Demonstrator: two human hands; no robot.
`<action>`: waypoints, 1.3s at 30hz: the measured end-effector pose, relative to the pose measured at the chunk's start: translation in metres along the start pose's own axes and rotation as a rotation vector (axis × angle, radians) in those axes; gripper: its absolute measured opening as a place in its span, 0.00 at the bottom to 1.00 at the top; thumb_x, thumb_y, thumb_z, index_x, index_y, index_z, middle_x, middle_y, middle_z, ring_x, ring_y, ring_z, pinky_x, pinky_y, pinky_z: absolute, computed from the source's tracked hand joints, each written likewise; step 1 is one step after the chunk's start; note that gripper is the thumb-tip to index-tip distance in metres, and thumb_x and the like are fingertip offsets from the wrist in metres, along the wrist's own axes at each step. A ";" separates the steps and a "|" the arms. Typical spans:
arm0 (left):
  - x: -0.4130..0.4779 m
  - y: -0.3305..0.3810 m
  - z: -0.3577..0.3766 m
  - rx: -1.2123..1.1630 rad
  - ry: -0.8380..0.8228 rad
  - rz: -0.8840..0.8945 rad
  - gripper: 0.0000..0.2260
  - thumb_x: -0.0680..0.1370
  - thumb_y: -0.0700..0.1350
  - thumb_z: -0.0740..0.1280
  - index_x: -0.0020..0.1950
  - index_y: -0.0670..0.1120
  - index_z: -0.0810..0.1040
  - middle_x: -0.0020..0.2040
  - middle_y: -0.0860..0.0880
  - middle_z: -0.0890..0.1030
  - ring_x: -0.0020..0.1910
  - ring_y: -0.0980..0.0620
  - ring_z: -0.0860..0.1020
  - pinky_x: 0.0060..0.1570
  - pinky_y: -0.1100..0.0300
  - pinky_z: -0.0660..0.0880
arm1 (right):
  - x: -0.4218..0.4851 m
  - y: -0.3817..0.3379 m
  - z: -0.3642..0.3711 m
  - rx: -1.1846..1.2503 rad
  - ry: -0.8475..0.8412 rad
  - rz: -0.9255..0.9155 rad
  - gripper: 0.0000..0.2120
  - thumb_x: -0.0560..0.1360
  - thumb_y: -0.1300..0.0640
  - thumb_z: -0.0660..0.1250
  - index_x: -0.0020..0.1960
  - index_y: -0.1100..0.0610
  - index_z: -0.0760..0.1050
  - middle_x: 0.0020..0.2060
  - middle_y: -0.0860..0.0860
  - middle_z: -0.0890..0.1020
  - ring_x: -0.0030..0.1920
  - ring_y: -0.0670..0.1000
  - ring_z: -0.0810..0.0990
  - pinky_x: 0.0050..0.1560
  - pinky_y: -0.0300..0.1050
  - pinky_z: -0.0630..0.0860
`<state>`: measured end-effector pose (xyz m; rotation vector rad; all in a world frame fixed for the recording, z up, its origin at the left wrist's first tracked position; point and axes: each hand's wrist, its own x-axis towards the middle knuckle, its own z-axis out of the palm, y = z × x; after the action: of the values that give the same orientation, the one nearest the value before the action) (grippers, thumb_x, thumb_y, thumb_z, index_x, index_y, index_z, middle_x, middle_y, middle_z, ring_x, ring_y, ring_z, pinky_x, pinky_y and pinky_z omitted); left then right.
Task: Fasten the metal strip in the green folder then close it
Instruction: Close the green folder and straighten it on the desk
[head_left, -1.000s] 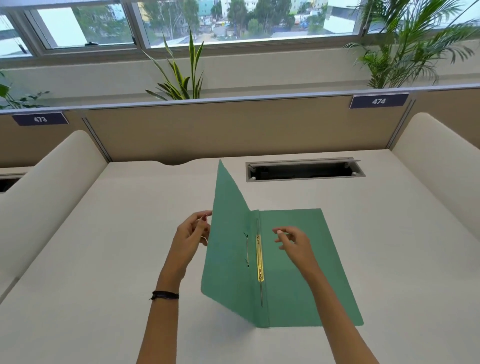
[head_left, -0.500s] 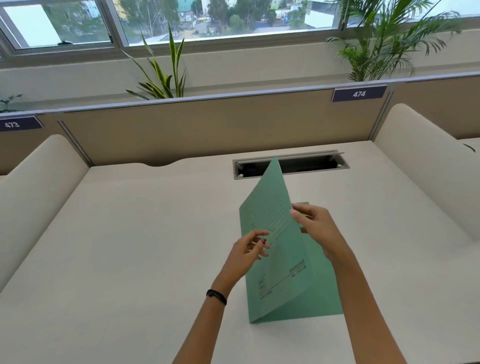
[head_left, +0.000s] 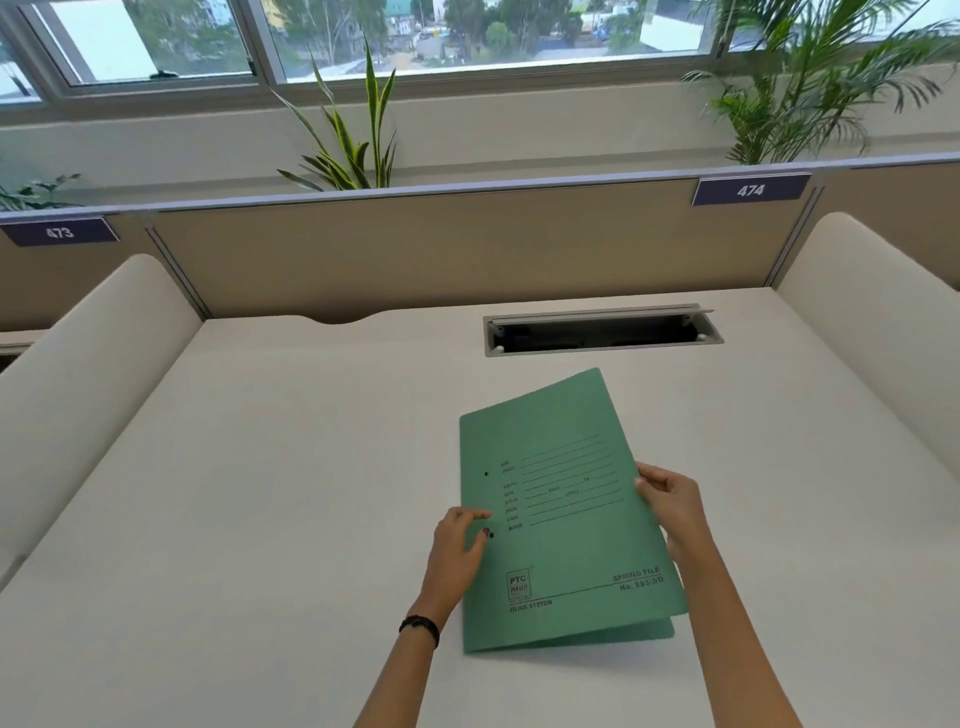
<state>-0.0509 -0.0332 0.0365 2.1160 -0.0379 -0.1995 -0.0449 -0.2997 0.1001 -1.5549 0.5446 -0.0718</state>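
a pale table (head_left: 260, 493) carries a green folder (head_left: 566, 519) near its middle, front cover almost down, a small gap left at the near right corner. the right hand (head_left: 675, 506) pinches the cover's right edge; the left hand (head_left: 457, 545) rests loose fingers (head_left: 475, 515) at the spine, holding nothing. the metal strip is hidden inside, so only the final press flat seems left.

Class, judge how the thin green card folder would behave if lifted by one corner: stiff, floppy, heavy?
The thin green card folder probably flexes: its front cover bows above the back one. Likely light, since fingertips of the right hand hold its edge. It may slide easily on the smooth white desk.
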 end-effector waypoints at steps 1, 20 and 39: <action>-0.001 -0.003 0.001 0.046 0.023 0.016 0.12 0.78 0.41 0.61 0.61 0.51 0.73 0.60 0.57 0.69 0.62 0.56 0.66 0.67 0.57 0.66 | 0.003 0.011 0.003 -0.018 0.007 0.012 0.14 0.73 0.70 0.60 0.53 0.61 0.79 0.46 0.57 0.84 0.41 0.52 0.83 0.46 0.49 0.82; -0.012 -0.043 0.020 0.380 0.165 0.064 0.24 0.81 0.48 0.54 0.73 0.55 0.46 0.76 0.54 0.45 0.75 0.55 0.47 0.72 0.63 0.45 | -0.017 0.112 0.035 -0.694 0.197 -0.354 0.19 0.70 0.75 0.60 0.58 0.64 0.75 0.54 0.59 0.77 0.52 0.59 0.73 0.54 0.56 0.75; -0.006 -0.018 -0.027 -0.518 0.073 -0.327 0.17 0.79 0.40 0.61 0.67 0.45 0.67 0.64 0.50 0.73 0.60 0.52 0.73 0.53 0.62 0.73 | -0.011 0.116 0.039 -0.929 0.195 -0.432 0.17 0.73 0.63 0.54 0.59 0.63 0.72 0.56 0.60 0.77 0.54 0.60 0.76 0.54 0.54 0.76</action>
<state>-0.0533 -0.0007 0.0361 1.5994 0.3675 -0.2907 -0.0737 -0.2546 -0.0107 -2.5798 0.3940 -0.3395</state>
